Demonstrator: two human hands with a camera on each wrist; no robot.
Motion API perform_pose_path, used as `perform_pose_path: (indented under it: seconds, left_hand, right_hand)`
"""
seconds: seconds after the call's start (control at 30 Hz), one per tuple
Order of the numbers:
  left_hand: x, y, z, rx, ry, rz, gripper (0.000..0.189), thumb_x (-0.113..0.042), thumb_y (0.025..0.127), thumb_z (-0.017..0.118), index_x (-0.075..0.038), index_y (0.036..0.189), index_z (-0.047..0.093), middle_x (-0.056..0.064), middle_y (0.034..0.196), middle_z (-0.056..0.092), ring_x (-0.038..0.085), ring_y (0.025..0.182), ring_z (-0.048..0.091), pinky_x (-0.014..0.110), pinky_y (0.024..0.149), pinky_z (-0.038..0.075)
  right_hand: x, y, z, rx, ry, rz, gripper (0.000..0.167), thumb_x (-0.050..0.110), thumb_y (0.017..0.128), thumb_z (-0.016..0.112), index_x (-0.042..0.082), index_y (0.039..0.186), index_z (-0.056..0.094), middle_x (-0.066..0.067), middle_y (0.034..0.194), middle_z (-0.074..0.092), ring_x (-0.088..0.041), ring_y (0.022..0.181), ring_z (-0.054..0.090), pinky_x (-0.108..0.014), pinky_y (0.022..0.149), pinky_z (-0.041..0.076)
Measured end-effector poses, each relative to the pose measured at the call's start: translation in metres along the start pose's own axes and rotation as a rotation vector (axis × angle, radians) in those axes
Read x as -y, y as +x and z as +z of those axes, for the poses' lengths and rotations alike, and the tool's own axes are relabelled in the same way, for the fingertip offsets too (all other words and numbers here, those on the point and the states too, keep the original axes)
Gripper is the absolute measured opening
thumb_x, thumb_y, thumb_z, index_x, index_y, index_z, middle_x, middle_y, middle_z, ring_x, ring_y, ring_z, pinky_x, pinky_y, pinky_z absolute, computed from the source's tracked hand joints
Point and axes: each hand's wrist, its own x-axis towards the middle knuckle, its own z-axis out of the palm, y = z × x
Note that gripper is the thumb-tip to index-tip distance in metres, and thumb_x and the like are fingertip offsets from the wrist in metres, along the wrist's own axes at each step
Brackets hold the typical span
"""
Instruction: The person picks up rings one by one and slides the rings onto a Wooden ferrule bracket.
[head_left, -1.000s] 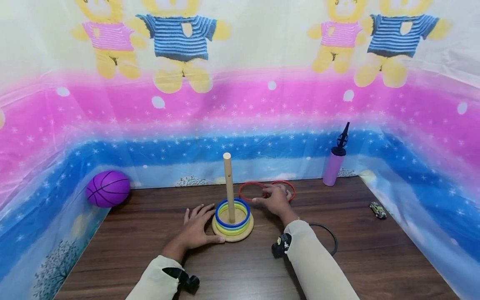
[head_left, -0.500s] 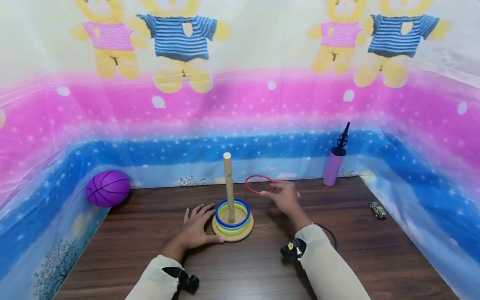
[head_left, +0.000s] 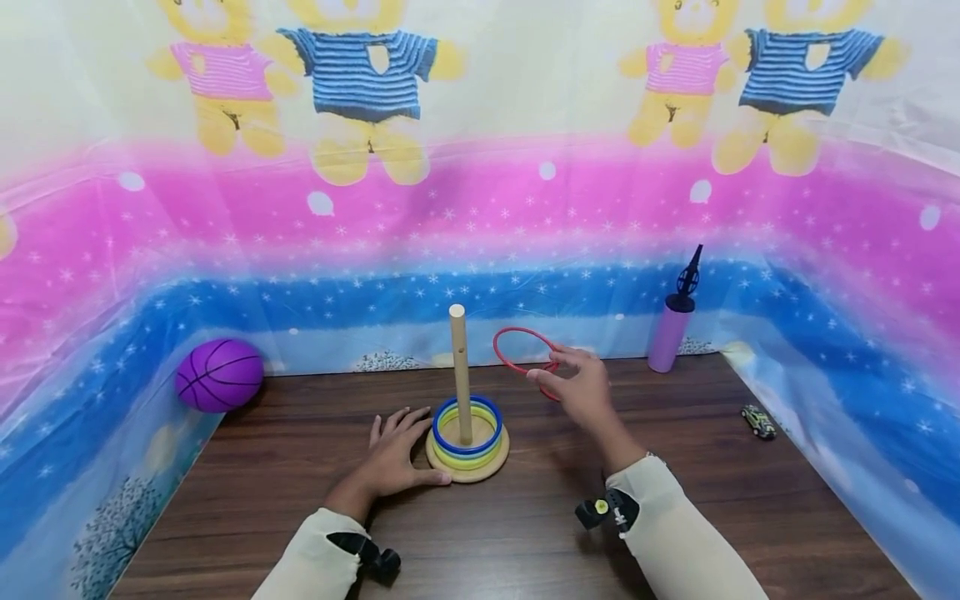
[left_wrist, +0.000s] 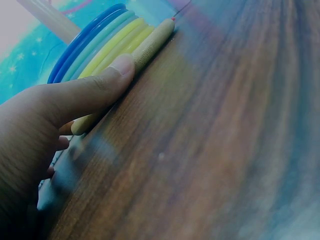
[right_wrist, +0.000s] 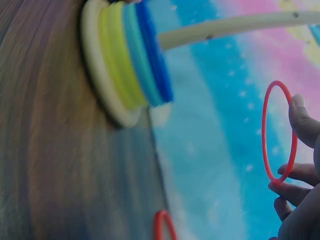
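A wooden ring-toss stand (head_left: 462, 375) has an upright peg and a round base. Stacked around the peg's foot are blue (head_left: 491, 440), light blue and yellow rings. My left hand (head_left: 393, 458) lies at the left of the base with its fingers spread; the thumb (left_wrist: 107, 82) rests along the base's rim. To the right of the peg, my right hand (head_left: 585, 387) pinches a red ring (head_left: 517, 330) between thumb and fingers, raised off the table and tilted. A second red ring (right_wrist: 159, 227) lies low in the right wrist view, mostly cut off; my right hand partly hides it in the head view.
A purple ball (head_left: 219, 375) sits at the table's back left corner. At the back right stands a purple hand pump (head_left: 670, 333) with a black nozzle. A small toy car (head_left: 757, 422) is near the right edge. A printed cloth (head_left: 480, 208) closes off the back and sides.
My right hand has picked one red ring up off the table, raising it and shifting slightly right. My left hand has stayed by the stand's base.
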Motion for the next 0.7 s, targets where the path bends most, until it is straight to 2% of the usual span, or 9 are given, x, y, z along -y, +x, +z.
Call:
perform_pose_path:
  seconds: [0.07, 0.3, 0.47, 0.53, 0.6, 0.7]
  left_hand:
    - [0.001, 0.0, 0.0, 0.002, 0.002, -0.001, 0.107, -0.068, 0.081, 0.088, -0.013, 0.165, 0.05, 0.012, 0.177, 0.039, 0.05, 0.167, 0.021, 0.082, 0.128, 0.0]
    - [0.0, 0.001, -0.001, -0.005, 0.002, 0.009, 0.108, -0.069, 0.081, 0.088, -0.013, 0.165, 0.051, 0.012, 0.176, 0.04, 0.05, 0.167, 0.021, 0.083, 0.128, 0.001]
    - [-0.001, 0.0, -0.001, 0.003, 0.005, 0.006, 0.108, -0.07, 0.081, 0.087, -0.014, 0.165, 0.05, 0.012, 0.176, 0.04, 0.05, 0.167, 0.021, 0.083, 0.128, 0.001]
    - [-0.001, 0.0, -0.001, 0.0, 0.002, 0.005, 0.107, -0.069, 0.081, 0.088, -0.013, 0.165, 0.051, 0.012, 0.176, 0.041, 0.05, 0.167, 0.021, 0.083, 0.128, 0.001]
    - [-0.001, -0.001, -0.001, -0.001, 0.002, 0.006, 0.107, -0.069, 0.081, 0.088, -0.013, 0.165, 0.051, 0.012, 0.175, 0.041, 0.05, 0.167, 0.021, 0.083, 0.128, 0.001]
    - [0.0, -0.001, -0.001, -0.004, 0.002, 0.006, 0.107, -0.069, 0.081, 0.088, -0.013, 0.165, 0.051, 0.012, 0.175, 0.042, 0.05, 0.167, 0.022, 0.083, 0.128, 0.001]
  right_hand:
    - [0.008, -0.002, -0.001, -0.02, 0.035, -0.022, 0.056, 0.029, 0.089, 0.094, 0.002, 0.135, 0.077, -0.01, 0.152, 0.069, -0.035, 0.149, 0.051, -0.061, 0.11, 0.058]
    - [0.038, -0.009, -0.007, -0.054, 0.146, -0.038, 0.06, 0.032, 0.087, 0.095, 0.007, 0.138, 0.077, -0.004, 0.155, 0.068, -0.028, 0.152, 0.049, -0.06, 0.109, 0.059]
    - [0.057, -0.015, -0.008, -0.076, 0.198, -0.091, 0.058, 0.033, 0.087, 0.095, 0.009, 0.137, 0.078, 0.003, 0.152, 0.07, -0.021, 0.149, 0.05, -0.057, 0.104, 0.061]
    - [0.064, -0.018, -0.006, -0.093, 0.215, -0.124, 0.056, 0.032, 0.088, 0.095, 0.009, 0.136, 0.079, 0.004, 0.151, 0.071, -0.019, 0.148, 0.051, -0.051, 0.1, 0.064]
    - [0.071, -0.021, -0.004, -0.117, 0.228, -0.168, 0.054, 0.029, 0.088, 0.095, 0.008, 0.135, 0.079, 0.004, 0.15, 0.071, -0.019, 0.148, 0.051, -0.039, 0.094, 0.065]
    - [0.078, -0.024, 0.001, -0.148, 0.249, -0.251, 0.052, 0.022, 0.087, 0.095, 0.005, 0.134, 0.079, -0.001, 0.149, 0.072, -0.022, 0.148, 0.051, -0.022, 0.087, 0.061]
